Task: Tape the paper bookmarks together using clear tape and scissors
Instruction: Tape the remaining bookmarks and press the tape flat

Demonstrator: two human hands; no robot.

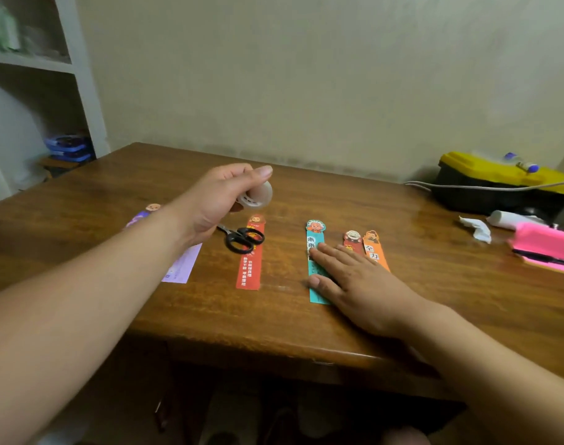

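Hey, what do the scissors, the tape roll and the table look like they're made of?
The scissors have black handles, likely plastic; blades mostly hidden. The tape roll in the left hand is translucent whitish film, probably clear plastic. The table looks like brown wood or veneer: grain lines, glossy sheen.

Black-handled scissors, teal bookmark, red bookmark, orange bookmark, lilac bookmark, yellow-lidded black toolbox

A brown wooden table stood against a plain, pale yellowish wall smudged dark along its base. A white shelf unit rose at the left, with blue boxes stacked low beside it. The light was soft and dim.
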